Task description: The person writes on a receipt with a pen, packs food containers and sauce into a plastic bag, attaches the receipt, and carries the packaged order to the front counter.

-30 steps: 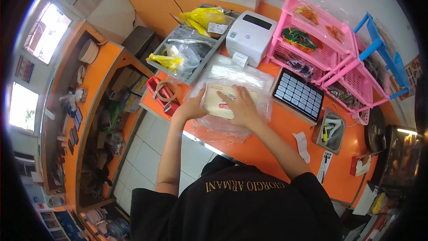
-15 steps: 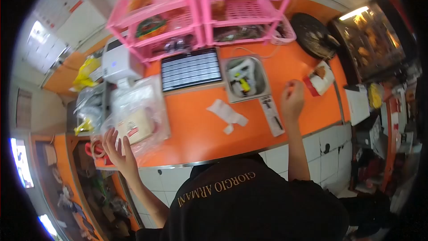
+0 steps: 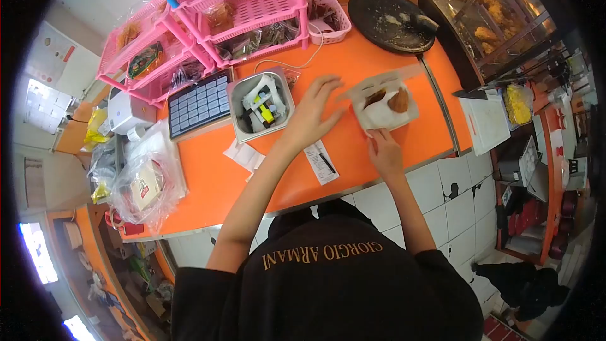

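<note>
An open takeaway box [image 3: 407,124] with a pale inside stands on the counter. In it lie a brown fried piece of food [image 3: 398,100] and a dark brown patch that I cannot make out. My right hand [image 3: 384,151] pinches the box's near edge, with the forearm reaching up from the counter's front. Left of the box, my left hand [image 3: 314,113] is open with its fingers spread, apart from the box and holding nothing. Near my left forearm stand a metal container [image 3: 240,93] of small packets and a printed slip [image 3: 320,163] with a pen on it.
Pink shelf racks [image 3: 259,9] with bagged items stand at the back left, a tablet [image 3: 200,104] in front. A round black tray [image 3: 385,20] and a lit food cabinet [image 3: 489,19] are at the back right. Plastic bags [image 3: 148,183] lie at the left.
The view has turned to the right. My left hand has moved from the plastic bags across to the box. My right hand has reached the box, which now stands open.
</note>
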Action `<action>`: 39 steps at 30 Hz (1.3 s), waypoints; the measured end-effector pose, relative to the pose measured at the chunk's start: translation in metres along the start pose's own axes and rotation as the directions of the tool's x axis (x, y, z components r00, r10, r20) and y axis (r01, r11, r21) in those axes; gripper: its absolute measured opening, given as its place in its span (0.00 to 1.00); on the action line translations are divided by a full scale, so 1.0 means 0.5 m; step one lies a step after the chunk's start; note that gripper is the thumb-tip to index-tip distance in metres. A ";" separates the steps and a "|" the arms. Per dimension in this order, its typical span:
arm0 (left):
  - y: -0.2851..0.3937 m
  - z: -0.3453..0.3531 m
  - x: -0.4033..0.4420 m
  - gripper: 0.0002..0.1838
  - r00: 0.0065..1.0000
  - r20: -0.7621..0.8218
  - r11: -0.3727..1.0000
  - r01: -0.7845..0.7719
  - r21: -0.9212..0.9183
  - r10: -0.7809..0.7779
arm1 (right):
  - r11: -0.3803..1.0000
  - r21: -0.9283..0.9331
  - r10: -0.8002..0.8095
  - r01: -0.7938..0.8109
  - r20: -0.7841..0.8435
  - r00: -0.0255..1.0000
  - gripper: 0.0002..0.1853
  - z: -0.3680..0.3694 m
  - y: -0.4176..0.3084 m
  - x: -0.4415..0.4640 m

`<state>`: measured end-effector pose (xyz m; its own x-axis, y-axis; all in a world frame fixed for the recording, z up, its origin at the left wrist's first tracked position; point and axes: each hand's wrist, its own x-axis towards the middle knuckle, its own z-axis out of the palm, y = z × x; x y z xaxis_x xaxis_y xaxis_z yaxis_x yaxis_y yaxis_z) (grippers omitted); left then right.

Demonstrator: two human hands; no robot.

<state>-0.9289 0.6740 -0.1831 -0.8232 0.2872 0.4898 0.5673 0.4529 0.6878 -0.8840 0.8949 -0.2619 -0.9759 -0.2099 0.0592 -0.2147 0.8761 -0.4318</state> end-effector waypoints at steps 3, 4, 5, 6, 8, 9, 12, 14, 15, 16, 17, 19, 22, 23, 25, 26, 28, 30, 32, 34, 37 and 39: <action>-0.064 0.088 0.041 0.25 0.996 0.011 0.982 -0.088 0.169 0.088 | 0.991 0.090 -0.070 0.094 -0.237 0.969 0.17 -0.044 0.037 -0.017; -0.075 0.107 0.038 0.25 0.996 0.017 0.981 -0.090 0.171 0.089 | 0.994 0.082 -0.039 0.073 -0.361 0.932 0.19 -0.076 0.041 -0.014; -0.083 0.124 0.040 0.24 0.997 0.063 0.986 -0.053 0.158 0.044 | 0.996 0.073 -0.010 0.052 -0.483 0.876 0.21 -0.098 0.052 -0.007; -0.091 0.140 0.043 0.24 0.994 0.108 0.989 -0.017 0.144 0.001 | 0.996 0.072 -0.007 0.049 -0.489 0.872 0.21 -0.108 0.071 -0.001; -0.078 0.168 0.021 0.23 0.989 0.149 0.987 -0.017 0.157 -0.007 | 0.996 0.053 -0.037 0.075 -0.510 0.860 0.26 -0.128 0.109 0.011; -0.068 0.182 0.001 0.22 0.982 0.187 0.985 -0.004 0.175 -0.029 | 0.996 0.051 -0.035 0.072 -0.513 0.858 0.26 -0.137 0.124 0.020; -0.046 0.238 -0.066 0.22 0.979 0.202 0.981 -0.006 0.192 -0.034 | 0.991 0.020 -0.114 0.131 -0.377 0.919 0.29 -0.143 0.159 0.029; -0.041 0.259 -0.104 0.22 0.985 0.155 0.972 0.036 0.232 -0.074 | 0.952 -0.190 -0.272 0.241 -0.160 0.949 0.33 -0.134 0.183 0.034; -0.040 0.267 -0.117 0.23 0.989 0.104 0.961 0.075 0.266 -0.106 | 0.950 -0.186 -0.279 0.249 -0.158 0.947 0.33 -0.120 0.192 0.033; -0.038 0.274 -0.128 0.23 0.989 0.100 0.959 0.081 0.272 -0.112 | 0.967 -0.075 -0.250 0.243 -0.107 0.962 0.34 -0.096 0.203 0.023; -0.035 0.280 -0.137 0.26 0.983 0.044 0.950 0.161 0.266 -0.178 | 0.973 0.035 -0.226 0.228 -0.051 0.973 0.34 -0.075 0.209 0.014; -0.045 0.298 -0.144 0.29 0.968 -0.020 0.934 0.246 0.258 -0.249 | 0.956 0.201 -0.196 0.216 -0.113 0.974 0.33 -0.032 0.210 0.006; -0.078 0.311 -0.151 0.33 0.934 -0.142 0.944 0.330 -0.007 -0.328 | 0.861 0.480 -0.119 0.168 -0.131 0.984 0.30 0.015 0.213 -0.010; -0.088 0.300 -0.150 0.33 0.940 -0.062 0.939 0.327 -0.111 -0.335 | 0.800 0.587 -0.090 0.130 -0.097 0.991 0.29 0.027 0.211 -0.011; -0.106 0.270 -0.142 0.33 0.939 -0.001 0.920 0.336 -0.201 -0.343 | 0.768 0.633 -0.080 0.100 -0.060 0.995 0.28 0.038 0.203 -0.024; -0.109 0.252 -0.132 0.31 0.940 0.072 0.920 0.342 -0.190 -0.334 | 0.742 0.668 -0.052 0.055 -0.024 0.998 0.27 0.035 0.192 -0.025; -0.112 0.220 -0.114 0.30 0.932 0.135 0.918 0.357 -0.174 -0.337 | 0.752 0.656 -0.083 0.062 0.001 0.997 0.26 0.001 0.170 -0.023; -0.115 0.193 -0.089 0.31 0.891 0.267 0.912 0.402 -0.086 -0.368 | 0.764 0.642 -0.097 0.066 0.014 0.995 0.24 -0.029 0.159 -0.016; -0.074 0.150 -0.038 0.30 0.805 0.345 0.849 0.527 -0.044 -0.482 | 0.598 0.791 -0.052 -0.131 0.201 0.978 0.21 -0.052 0.169 0.001; -0.075 0.137 -0.007 0.30 0.700 0.417 0.771 0.637 0.002 -0.580 | 0.629 0.760 -0.051 -0.167 0.254 0.966 0.20 -0.080 0.166 0.013; -0.099 0.133 0.017 0.29 0.669 0.478 0.790 0.606 0.091 -0.568 | 0.676 0.709 -0.057 -0.200 0.321 0.945 0.19 -0.098 0.164 0.021; -0.106 0.124 0.018 0.35 0.668 0.606 0.853 0.521 0.033 -0.431 | 0.693 0.693 -0.066 -0.200 0.337 0.939 0.20 -0.100 0.167 0.022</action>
<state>-0.9680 0.7049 -0.2483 -0.8094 0.5082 -0.2943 0.0543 0.5637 0.8242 -0.9145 0.9876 -0.2524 -0.8892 -0.4016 -0.2193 0.0734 0.3479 -0.9347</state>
